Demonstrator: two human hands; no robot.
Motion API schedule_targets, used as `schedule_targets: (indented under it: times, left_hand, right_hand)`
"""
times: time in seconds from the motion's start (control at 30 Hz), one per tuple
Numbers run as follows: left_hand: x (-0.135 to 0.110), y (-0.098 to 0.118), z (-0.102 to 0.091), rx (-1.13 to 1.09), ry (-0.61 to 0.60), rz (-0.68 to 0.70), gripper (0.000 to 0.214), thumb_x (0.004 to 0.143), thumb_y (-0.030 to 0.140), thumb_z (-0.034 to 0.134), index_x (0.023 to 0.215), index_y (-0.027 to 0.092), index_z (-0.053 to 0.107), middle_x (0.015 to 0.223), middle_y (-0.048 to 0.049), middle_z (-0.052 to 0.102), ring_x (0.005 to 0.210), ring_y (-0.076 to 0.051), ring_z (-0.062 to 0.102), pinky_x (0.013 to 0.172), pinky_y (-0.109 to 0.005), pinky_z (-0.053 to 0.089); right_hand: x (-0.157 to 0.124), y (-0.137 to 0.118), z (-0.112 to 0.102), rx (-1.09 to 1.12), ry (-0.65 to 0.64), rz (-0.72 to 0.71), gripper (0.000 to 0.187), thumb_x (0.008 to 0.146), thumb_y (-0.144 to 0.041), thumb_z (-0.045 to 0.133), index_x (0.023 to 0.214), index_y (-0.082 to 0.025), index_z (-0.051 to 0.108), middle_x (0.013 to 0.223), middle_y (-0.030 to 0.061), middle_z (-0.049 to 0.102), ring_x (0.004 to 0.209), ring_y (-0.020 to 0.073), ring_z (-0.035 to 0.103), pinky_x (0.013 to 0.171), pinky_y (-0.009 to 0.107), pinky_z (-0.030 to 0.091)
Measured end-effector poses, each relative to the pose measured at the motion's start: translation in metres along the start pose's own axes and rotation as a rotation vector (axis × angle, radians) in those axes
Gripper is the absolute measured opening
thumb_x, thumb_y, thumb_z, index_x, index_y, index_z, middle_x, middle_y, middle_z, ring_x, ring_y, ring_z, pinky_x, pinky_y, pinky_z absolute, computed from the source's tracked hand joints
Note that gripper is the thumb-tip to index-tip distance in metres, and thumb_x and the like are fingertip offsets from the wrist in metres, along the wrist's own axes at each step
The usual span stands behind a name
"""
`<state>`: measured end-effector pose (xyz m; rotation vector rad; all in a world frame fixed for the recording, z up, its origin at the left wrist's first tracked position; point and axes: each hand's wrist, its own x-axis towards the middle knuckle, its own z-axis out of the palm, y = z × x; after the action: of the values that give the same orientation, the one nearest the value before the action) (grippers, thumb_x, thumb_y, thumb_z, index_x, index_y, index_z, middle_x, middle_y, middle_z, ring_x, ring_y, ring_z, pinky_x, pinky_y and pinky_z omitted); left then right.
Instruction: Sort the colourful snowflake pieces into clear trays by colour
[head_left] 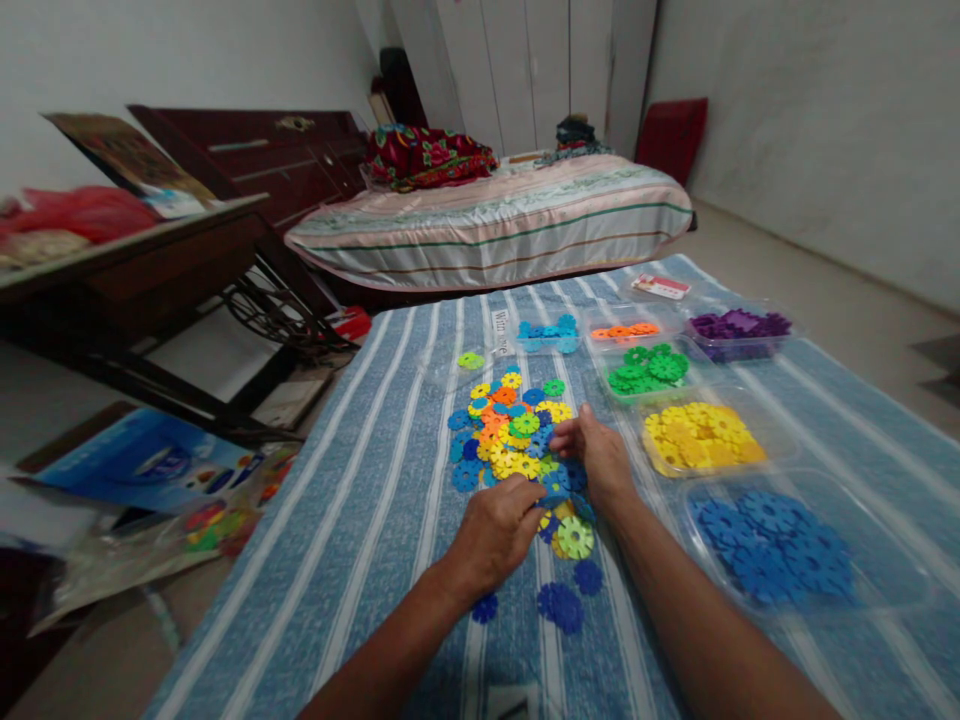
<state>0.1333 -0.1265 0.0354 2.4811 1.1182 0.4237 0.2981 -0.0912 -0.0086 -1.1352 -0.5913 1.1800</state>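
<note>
A mixed pile of flower-shaped plastic discs [517,462] in yellow, orange, blue and lime lies on the striped cloth. My left hand [495,530] is at the pile's near side, thumb and fingers pinched on a blue disc [553,495]. To its right, my right hand [604,460] reaches in at the pile's edge, fingers loosely curved and apart, beside more blue discs. Its palm side is partly hidden. A lime disc [575,537] lies in front of the hands, with several dark blue discs [561,607] nearer to me.
Clear tubs on the right hold sorted discs: blue [776,545], yellow [705,437], green [649,370], purple [739,326], orange [624,331] and light blue [549,333]. A clear lid [439,368] bears a lime disc. A bed [487,230] stands beyond, a sewing table [150,245] left.
</note>
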Motion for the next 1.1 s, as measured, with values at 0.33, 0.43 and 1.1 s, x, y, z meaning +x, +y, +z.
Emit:
schedule_targets:
  times: [0.33, 0.43, 1.1]
  left_hand:
    - [0.015, 0.013, -0.005, -0.253, 0.066, -0.262, 0.011, 0.08, 0.019, 0.059, 0.079, 0.017, 0.069, 0.07, -0.0004, 0.064, 0.068, -0.014, 0.059, 0.066, -0.026, 0.046]
    - [0.026, 0.031, -0.007, -0.493, 0.031, -0.351, 0.011, 0.078, 0.022, 0.061, 0.078, 0.016, 0.07, 0.062, 0.0018, 0.059, 0.057, -0.011, 0.053, 0.056, -0.024, 0.042]
    - [0.023, 0.041, 0.025, -0.018, -0.172, -0.259, 0.01, 0.078, 0.026, 0.061, 0.083, 0.018, 0.06, 0.085, -0.0047, 0.062, 0.082, -0.022, 0.059, 0.073, -0.032, 0.042]
  right_hand:
    - [0.001, -0.002, 0.0, 0.008, -0.005, -0.003, 0.063, 0.075, -0.078, 0.056, 0.066, -0.017, 0.07, 0.059, 0.0069, 0.069, 0.055, 0.0161, 0.062, 0.056, 0.027, 0.049]
    - [-0.001, -0.007, -0.001, -0.024, -0.005, 0.023, 0.065, 0.074, -0.079, 0.055, 0.064, -0.017, 0.069, 0.058, 0.0068, 0.068, 0.054, 0.0169, 0.06, 0.056, 0.029, 0.049]
    - [-0.001, -0.005, 0.001, -0.028, -0.012, 0.021, 0.062, 0.073, -0.077, 0.059, 0.065, -0.016, 0.07, 0.058, 0.0065, 0.069, 0.055, 0.016, 0.062, 0.056, 0.027, 0.049]
